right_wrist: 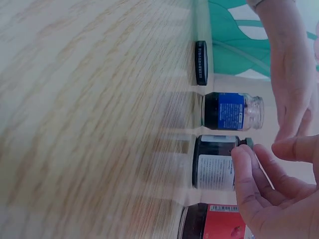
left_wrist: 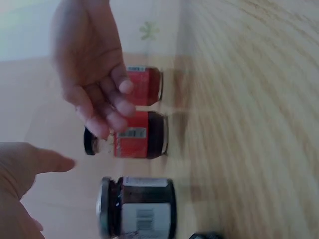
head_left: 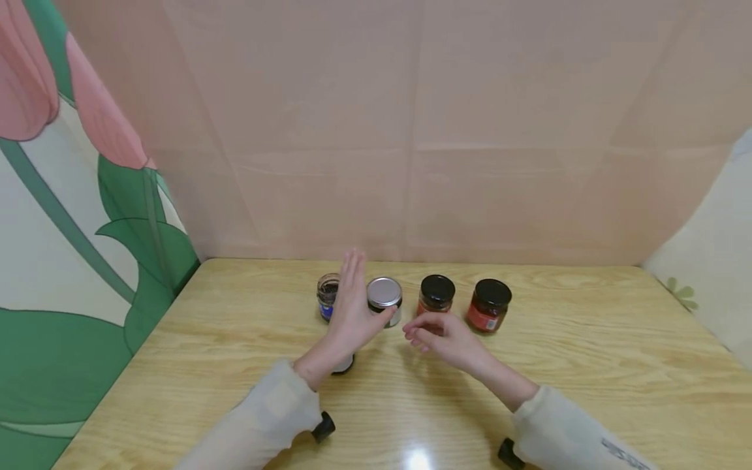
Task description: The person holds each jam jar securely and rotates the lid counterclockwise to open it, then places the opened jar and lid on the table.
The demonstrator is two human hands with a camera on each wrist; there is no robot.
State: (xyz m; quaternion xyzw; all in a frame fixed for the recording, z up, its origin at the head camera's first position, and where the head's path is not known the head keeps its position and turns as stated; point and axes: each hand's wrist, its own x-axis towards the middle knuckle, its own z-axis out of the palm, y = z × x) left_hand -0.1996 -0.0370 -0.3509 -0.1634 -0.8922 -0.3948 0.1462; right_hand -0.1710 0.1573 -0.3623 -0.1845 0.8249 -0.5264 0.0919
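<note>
Both forearms reach in from the near edge of the wooden table, sleeves pale, converging toward a row of four small jars at the far middle.

The left hand stands on edge, fingers straight and together pointing to 12 o'clock, thumb spread toward the silver-lidded jar; in the head view the thumb tip seems to meet that jar's side, though the left wrist view shows a gap, so contact cannot be told. It grips nothing. The right hand hovers palm down just in front of the row, fingers loosely bent and pointing to 9 o'clock, holding nothing.

From the left hand, the open jar sits at 11 o'clock, partly hidden behind the fingers; it has a blue label, no lid, and dark contents. The silver-lidded jar, at 1 o'clock from the left hand, holds something dark behind a white label. At 12 o'clock from the right hand stands a black-lidded jar with a red label, and at 2 o'clock a second black-lidded jar with red contents.

A black lid lies flat on the table under the left wrist, at 6 o'clock from the open jar.
</note>
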